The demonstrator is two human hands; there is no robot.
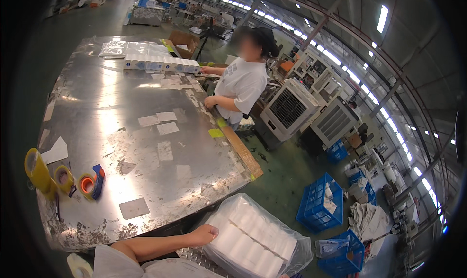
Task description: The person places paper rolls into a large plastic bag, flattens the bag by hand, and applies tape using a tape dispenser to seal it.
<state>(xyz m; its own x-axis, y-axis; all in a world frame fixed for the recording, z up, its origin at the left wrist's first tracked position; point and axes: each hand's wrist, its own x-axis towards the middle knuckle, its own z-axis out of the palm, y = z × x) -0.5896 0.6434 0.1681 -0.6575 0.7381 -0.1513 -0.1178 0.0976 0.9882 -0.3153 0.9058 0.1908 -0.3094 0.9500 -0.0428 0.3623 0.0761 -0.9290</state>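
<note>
One head-worn fisheye view looks down and forward over the surface [121,132] from its near edge, rim probably distorted.

A worn metal table [141,98] carries tape rolls [41,173] and a tape dispenser [92,181] at its near left corner, paper labels [163,122] scattered across the middle, and a row of white rolls [160,65] beside clear bags [129,48] at the far end.

A bare forearm reaches in from the lower left, its hand [203,234] curled loosely; the other hand is unseen.
</note>
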